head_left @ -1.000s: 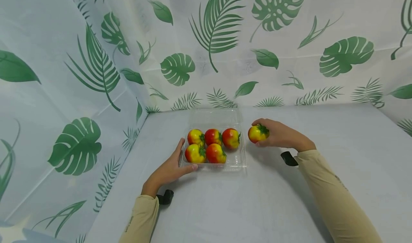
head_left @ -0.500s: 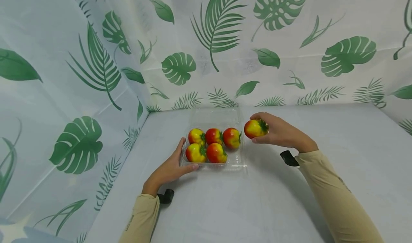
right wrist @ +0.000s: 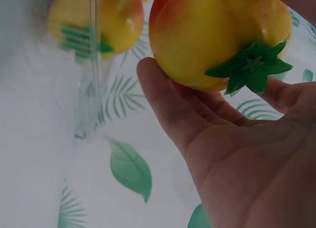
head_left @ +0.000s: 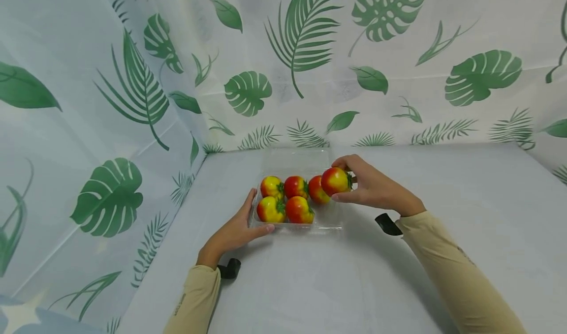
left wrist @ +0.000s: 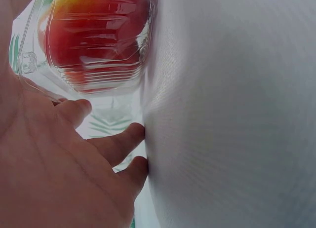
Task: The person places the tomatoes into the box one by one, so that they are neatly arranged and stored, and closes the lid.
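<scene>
A clear plastic box (head_left: 328, 219) holds several red-and-yellow tomatoes, such as one tomato (head_left: 299, 209) in the front row, each with a green calyx. My left hand (head_left: 235, 233) rests against the box's left end, thumb along the front edge. In the left wrist view its fingers (left wrist: 121, 144) spread below the box, some tips touching the table. Between thumb and fingers my right hand (head_left: 372, 186) grips another tomato (head_left: 335, 180), raised over the box's right end. That tomato (right wrist: 222, 35) has its calyx toward my palm and partly hides the back-right tomato (head_left: 317, 190).
The box's hinged lid (head_left: 294, 159) lies back, opened away from me. White cloth covers the table (head_left: 301, 280). A leaf-printed curtain (head_left: 310, 78) stands behind the table and on the left. The box's front-right compartment shows bare plastic.
My right hand has carried its tomato left, from beside the box to above its back-right part. My left hand has stayed at the box.
</scene>
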`<state>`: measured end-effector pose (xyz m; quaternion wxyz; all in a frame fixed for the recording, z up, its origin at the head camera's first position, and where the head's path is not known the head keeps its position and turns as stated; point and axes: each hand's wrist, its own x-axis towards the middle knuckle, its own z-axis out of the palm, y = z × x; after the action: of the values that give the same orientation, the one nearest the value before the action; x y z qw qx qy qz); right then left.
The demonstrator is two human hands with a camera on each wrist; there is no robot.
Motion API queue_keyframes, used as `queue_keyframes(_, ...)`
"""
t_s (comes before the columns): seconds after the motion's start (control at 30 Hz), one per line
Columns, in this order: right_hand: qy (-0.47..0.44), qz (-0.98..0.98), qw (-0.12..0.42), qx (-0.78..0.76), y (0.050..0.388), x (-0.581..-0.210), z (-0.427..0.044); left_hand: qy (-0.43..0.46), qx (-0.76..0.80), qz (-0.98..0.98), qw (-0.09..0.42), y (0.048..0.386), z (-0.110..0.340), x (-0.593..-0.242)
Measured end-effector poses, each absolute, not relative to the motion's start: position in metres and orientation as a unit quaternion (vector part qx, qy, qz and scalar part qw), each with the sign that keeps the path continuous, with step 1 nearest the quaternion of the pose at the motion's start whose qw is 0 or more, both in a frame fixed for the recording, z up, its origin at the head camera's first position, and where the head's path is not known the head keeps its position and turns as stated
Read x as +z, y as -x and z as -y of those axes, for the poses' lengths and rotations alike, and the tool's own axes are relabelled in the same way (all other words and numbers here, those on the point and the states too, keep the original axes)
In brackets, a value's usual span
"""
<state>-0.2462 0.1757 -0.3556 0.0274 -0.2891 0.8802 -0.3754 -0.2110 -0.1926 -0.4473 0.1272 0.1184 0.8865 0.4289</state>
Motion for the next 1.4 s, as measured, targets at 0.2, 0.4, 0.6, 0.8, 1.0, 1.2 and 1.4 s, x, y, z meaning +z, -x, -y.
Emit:
queue_keyframes(0.2, 0.320, -0.864, 0.029, -0.388, 0.244, -0.361, -0.164, -0.120, 0.428, -0.887, 0.127, 0.212, 0.192, -0.447)
queue_keyframes(0.4, 0.348, -0.867, 0.033, -0.355, 0.242, -0.366, -0.156, -0.120, 0.424, -0.889, 0.129, 0.212, 0.193, -0.448)
queue_keyframes(0.6, 0.354, -0.868, 0.060, -0.344, 0.241, -0.368, -0.151, -0.126, 0.425, -0.887, 0.125, 0.212, 0.193, -0.449)
queue_keyframes(0.8, 0.342, -0.881, 0.080, -0.317, 0.240, -0.370, -0.148, -0.125, 0.425, -0.888, 0.126, 0.211, 0.193, -0.448)
queue_keyframes(1.0, 0.350, -0.889, 0.078, -0.286, 0.241, -0.372, -0.149, -0.123, 0.425, -0.888, 0.128, 0.211, 0.192, -0.447)
queue_keyframes(1.2, 0.349, -0.896, 0.079, -0.262, 0.240, -0.374, -0.147, -0.121, 0.425, -0.887, 0.131, 0.209, 0.192, -0.445)
queue_keyframes(1.4, 0.342, -0.906, 0.089, -0.232, 0.238, -0.375, -0.143, -0.122, 0.426, -0.887, 0.130, 0.209, 0.192, -0.445)
